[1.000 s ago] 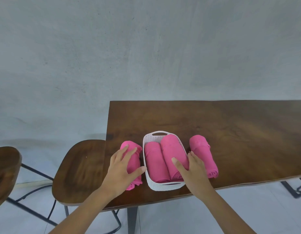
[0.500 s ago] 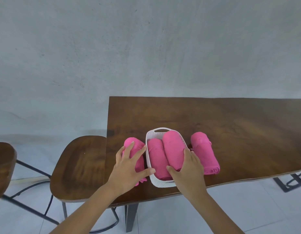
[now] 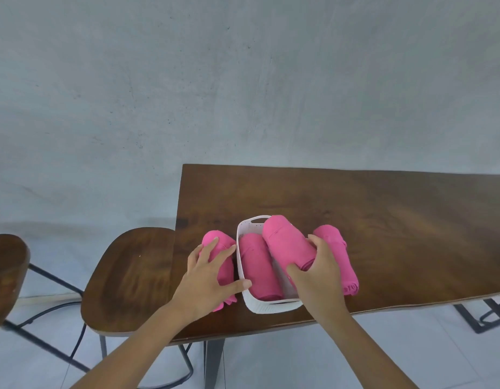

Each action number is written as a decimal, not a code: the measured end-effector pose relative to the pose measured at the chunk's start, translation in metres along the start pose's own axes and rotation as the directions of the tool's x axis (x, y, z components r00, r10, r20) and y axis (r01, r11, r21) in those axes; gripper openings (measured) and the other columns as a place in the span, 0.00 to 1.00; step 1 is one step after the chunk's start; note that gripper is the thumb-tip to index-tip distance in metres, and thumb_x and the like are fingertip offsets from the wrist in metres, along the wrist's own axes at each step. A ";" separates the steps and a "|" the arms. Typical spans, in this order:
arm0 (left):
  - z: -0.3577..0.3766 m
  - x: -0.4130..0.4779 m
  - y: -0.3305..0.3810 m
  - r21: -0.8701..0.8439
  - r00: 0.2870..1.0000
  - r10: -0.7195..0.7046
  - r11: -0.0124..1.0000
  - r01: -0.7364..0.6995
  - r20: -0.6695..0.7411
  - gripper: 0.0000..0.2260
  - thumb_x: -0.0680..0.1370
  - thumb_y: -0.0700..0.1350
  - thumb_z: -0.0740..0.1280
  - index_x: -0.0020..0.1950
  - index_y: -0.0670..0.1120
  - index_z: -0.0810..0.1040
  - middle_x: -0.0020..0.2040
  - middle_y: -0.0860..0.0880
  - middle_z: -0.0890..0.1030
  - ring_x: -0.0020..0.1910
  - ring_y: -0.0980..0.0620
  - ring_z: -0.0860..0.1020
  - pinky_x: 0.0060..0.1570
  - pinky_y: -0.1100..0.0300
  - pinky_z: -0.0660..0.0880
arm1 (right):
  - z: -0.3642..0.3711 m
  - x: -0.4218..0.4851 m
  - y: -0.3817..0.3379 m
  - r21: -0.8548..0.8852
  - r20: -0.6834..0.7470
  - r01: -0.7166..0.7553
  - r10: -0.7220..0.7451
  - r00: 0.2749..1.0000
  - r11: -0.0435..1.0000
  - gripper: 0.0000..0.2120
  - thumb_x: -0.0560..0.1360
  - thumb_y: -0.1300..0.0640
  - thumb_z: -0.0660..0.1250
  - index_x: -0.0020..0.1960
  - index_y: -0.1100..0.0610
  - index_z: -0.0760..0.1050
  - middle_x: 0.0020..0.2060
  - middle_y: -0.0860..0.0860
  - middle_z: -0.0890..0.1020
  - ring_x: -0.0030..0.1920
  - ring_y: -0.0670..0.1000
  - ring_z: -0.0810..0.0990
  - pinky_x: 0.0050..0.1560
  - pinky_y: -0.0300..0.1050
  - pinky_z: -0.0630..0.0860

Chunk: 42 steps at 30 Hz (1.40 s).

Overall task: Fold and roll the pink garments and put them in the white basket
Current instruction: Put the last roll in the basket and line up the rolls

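My right hand clamped the near end of a pink roll, its long axis pointing away from me, slanted over the white basket. My left hand lay fingers spread on a second roll lying lengthwise on the table.

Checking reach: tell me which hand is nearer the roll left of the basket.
Left. The left hand rests on that left roll, thumb at the basket rim. The right hand grips a tilted roll over the basket's right side, across the basket from it.
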<state>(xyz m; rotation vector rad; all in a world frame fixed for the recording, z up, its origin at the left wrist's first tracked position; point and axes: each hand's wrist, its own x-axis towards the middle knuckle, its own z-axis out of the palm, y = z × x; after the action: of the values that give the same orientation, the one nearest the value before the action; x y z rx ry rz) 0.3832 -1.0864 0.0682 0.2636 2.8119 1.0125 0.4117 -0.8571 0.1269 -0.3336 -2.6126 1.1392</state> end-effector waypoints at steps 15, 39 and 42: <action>0.012 0.004 0.035 0.081 0.888 -0.125 0.981 0.178 -0.442 0.21 0.79 0.65 0.62 0.68 0.57 0.76 0.72 0.52 0.73 0.73 0.46 0.65 0.72 0.45 0.65 | -0.059 0.006 0.047 0.144 0.012 0.124 -0.127 0.992 0.982 0.32 0.73 0.55 0.75 0.73 0.44 0.67 0.67 0.43 0.72 0.61 0.45 0.73 0.51 0.38 0.78; 0.054 0.037 0.108 0.359 0.985 -0.171 0.919 0.161 -0.004 0.39 0.75 0.68 0.65 0.79 0.50 0.58 0.70 0.48 0.73 0.61 0.47 0.77 0.58 0.54 0.79 | -0.090 0.027 0.105 0.278 0.039 0.124 -0.140 0.989 0.952 0.32 0.73 0.54 0.76 0.73 0.43 0.67 0.67 0.42 0.72 0.62 0.45 0.73 0.47 0.32 0.76; 0.051 0.043 0.112 0.254 0.921 -0.278 0.944 0.209 0.274 0.45 0.77 0.69 0.62 0.81 0.57 0.36 0.74 0.50 0.67 0.60 0.48 0.78 0.54 0.57 0.80 | -0.092 0.027 0.108 0.288 0.034 0.120 -0.135 0.990 0.950 0.32 0.73 0.53 0.76 0.73 0.43 0.67 0.67 0.42 0.72 0.62 0.46 0.73 0.50 0.36 0.79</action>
<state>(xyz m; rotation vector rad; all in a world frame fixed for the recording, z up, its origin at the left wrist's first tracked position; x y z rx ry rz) 0.3641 -0.9607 0.0981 0.0774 2.5854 0.5519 0.4281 -0.7147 0.1110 -0.0731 -2.4244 1.4706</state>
